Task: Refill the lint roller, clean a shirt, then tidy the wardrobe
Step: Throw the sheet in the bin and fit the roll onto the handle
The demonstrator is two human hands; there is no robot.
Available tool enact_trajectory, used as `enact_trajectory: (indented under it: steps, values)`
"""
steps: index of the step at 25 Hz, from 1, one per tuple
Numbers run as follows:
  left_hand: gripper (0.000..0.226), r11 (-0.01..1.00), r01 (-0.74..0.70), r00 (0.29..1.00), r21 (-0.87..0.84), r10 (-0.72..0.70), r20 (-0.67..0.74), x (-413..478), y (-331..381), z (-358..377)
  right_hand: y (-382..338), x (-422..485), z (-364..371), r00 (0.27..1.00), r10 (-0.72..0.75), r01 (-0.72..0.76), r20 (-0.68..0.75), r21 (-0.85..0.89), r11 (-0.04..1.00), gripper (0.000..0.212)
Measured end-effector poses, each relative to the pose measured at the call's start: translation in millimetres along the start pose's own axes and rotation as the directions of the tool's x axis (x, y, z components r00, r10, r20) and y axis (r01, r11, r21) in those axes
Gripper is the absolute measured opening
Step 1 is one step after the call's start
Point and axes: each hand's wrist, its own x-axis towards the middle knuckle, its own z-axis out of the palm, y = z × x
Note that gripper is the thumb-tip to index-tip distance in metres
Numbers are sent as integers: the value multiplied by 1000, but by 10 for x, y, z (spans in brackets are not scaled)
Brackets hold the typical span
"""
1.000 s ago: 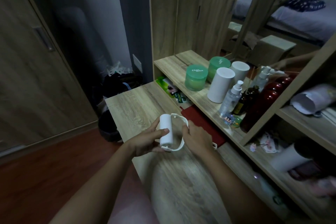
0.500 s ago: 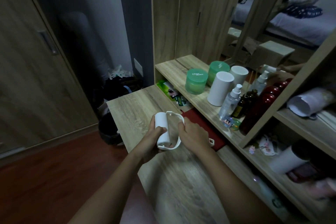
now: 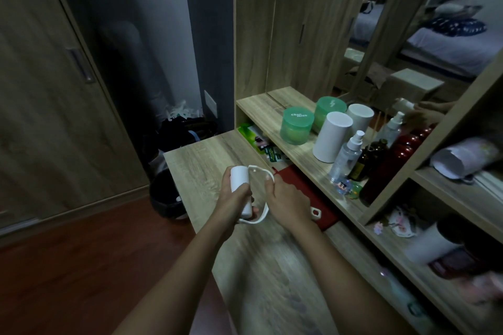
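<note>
Over the wooden desk (image 3: 196, 160) I hold a white lint roller. My left hand (image 3: 234, 202) is wrapped around the white paper roll (image 3: 240, 179), which stands nearly upright. My right hand (image 3: 288, 201) grips the roller's white plastic frame (image 3: 260, 171), whose curved arm loops over the top of the roll and under its lower end. The handle's end with a hanging hole (image 3: 315, 211) sticks out behind my right hand, over a red mat (image 3: 292, 177). No shirt is in view.
A shelf to the right carries green jars (image 3: 296, 128), a white cylinder (image 3: 330, 140), a spray bottle (image 3: 348, 156) and dark bottles (image 3: 386, 168). A black waste bin (image 3: 166, 198) stands on the floor left of the desk. A wardrobe door (image 3: 40, 90) fills the left.
Both hands have shifted the roller slightly. My left hand now closes more fully round the roll, and the frame's upper arm has come a little away from the roll's top.
</note>
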Motion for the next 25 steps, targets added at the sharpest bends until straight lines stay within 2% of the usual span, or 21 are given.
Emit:
enact_trajectory:
  steps: [2,4,6,9,13,18,22,25]
  values:
    - [41,999,-43,997,15,44,-70,15,-8,43,-40,4,-1,1000,25,-25,-12,-1,1000,46]
    - [51,996,-64,993,56,70,-96,8,-13,50,-47,5,7,997,71,-71,-26,3,998,45]
    - [59,989,-81,991,127,93,-95,-5,-23,47,-22,-3,27,992,118,-118,-44,12,993,46]
    - [58,963,-123,987,241,144,-69,-43,-37,35,-12,-36,54,988,142,-140,-61,33,990,46]
    - [57,949,-144,984,280,168,-63,-97,-58,46,-22,2,27,994,108,-106,-31,47,993,46]
    - [59,920,-212,972,330,232,-22,-131,-132,-8,21,2,-28,997,23,-34,74,162,986,51]
    - [63,884,-256,965,391,256,52,-169,-35,-15,-50,-76,1,993,86,-72,-75,180,981,51]
    - [68,835,-308,951,456,290,112,-188,11,-32,-103,-87,3,990,85,-65,-110,170,983,50]
